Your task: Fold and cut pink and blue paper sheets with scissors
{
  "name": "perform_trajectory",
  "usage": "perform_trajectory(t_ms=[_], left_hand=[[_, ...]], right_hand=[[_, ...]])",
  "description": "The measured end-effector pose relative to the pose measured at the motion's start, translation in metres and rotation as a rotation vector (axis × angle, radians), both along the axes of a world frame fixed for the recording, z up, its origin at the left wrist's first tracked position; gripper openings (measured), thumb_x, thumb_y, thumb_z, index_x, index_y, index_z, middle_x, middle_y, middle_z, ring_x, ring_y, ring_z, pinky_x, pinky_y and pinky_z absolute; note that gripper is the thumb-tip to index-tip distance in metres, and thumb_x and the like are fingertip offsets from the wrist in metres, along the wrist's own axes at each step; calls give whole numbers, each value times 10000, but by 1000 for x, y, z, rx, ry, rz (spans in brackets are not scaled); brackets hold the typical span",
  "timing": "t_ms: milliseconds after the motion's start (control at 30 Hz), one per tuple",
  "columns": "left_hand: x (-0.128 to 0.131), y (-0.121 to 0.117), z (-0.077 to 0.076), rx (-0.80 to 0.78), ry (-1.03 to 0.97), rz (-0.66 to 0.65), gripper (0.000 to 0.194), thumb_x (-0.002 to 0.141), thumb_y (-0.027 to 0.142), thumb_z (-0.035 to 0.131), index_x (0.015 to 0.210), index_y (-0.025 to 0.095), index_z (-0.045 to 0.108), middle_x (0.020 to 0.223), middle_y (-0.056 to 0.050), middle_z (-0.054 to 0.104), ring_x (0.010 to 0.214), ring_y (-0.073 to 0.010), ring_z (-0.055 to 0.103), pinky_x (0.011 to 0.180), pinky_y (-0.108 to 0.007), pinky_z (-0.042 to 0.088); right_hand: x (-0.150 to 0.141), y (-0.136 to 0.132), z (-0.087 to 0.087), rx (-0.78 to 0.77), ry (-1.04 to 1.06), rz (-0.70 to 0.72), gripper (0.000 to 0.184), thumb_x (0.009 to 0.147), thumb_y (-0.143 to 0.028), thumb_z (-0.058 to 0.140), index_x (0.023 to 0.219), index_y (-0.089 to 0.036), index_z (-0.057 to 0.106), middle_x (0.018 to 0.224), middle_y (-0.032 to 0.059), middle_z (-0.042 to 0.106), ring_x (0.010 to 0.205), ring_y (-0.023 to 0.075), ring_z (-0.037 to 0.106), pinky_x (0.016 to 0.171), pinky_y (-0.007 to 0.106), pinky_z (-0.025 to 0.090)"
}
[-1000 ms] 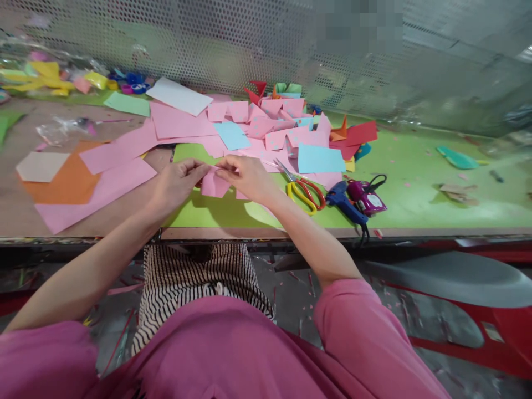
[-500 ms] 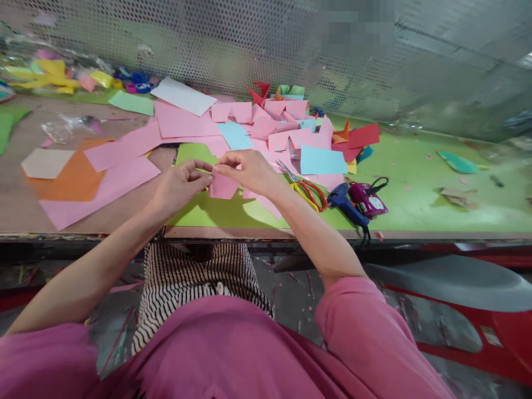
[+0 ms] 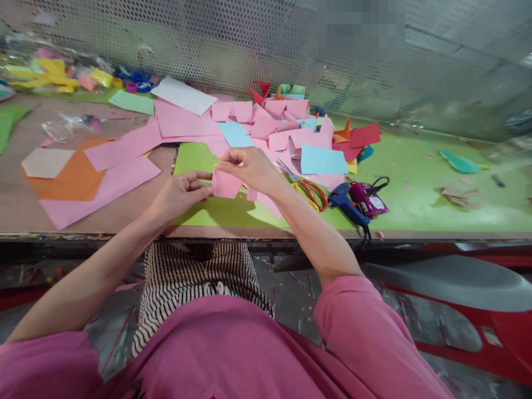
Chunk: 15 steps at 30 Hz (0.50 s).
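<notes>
A small piece of pink paper (image 3: 226,184) is held up over the yellow-green sheet (image 3: 199,213) at the table's front. My right hand (image 3: 248,165) pinches its top edge between thumb and fingers. From the left, my left hand (image 3: 183,193) closes thumb and fingers on the paper's left edge; the fingertips partly hide that edge. Just right of my right hand lie scissors (image 3: 310,191) with red and yellow handles, blades pointing up and left. Behind my hands, pink dotted folded paper shapes (image 3: 286,124) are heaped with loose sheets.
A blue glue gun (image 3: 347,205) and a purple object with a black loop (image 3: 369,199) lie right of the scissors. Orange paper (image 3: 70,188) and pink sheets (image 3: 103,194) spread at left. A perforated metal panel (image 3: 187,44) rises behind the table.
My left hand has shifted slightly down along the paper's left edge. The pink paper shows a little more of its face. My right hand stays almost in place.
</notes>
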<state>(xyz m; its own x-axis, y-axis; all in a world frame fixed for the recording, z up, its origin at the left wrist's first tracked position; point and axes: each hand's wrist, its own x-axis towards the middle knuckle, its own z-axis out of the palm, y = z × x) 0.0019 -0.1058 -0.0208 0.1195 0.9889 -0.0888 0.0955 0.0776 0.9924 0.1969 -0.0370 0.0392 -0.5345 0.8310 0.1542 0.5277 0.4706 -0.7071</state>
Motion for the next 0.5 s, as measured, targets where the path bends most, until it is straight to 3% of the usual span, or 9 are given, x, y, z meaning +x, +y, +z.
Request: perform_trajectory(t_ms=[133,267,367,433,500], left_hand=[[-2,1,0,-61,-93,8,493,739,529,797,1073,178,711,899,-64,776,846,-171,697,749,-277,531],[2,10,4,27,-61,44,396,721,544,810,848,179,724,746,-19,721,671,-121,631,671,-248,513],[2,17,6,28,-99,79,318,689,454,846,749,180,696,665,15,666,593,-89,572,622,-225,497],[-1,21,6,-11,-140,118,278,703,405,843,733,182,679,666,15,662,588,-89,578,619,-225,512],[-5,24,6,-43,-147,168,234,728,356,833,743,185,673,670,15,664,582,-93,592,623,-230,537]], right_hand=[[0,3,-1,-32,19,-15,193,883,-321,661,772,-164,660,731,-18,608,706,108,491,715,296,368],[-7,-3,3,-57,-4,72,176,890,-309,656,789,-166,677,779,-8,660,749,115,549,741,294,398],[0,2,7,-30,-51,37,259,928,-367,629,770,-169,684,792,7,678,769,131,576,780,306,422],[14,13,7,-38,-53,-13,290,947,-429,617,834,-179,711,885,28,710,850,157,611,847,324,444],[32,24,3,-121,-2,-49,254,924,-440,664,1023,-215,728,1085,42,721,1002,185,636,924,333,460]])
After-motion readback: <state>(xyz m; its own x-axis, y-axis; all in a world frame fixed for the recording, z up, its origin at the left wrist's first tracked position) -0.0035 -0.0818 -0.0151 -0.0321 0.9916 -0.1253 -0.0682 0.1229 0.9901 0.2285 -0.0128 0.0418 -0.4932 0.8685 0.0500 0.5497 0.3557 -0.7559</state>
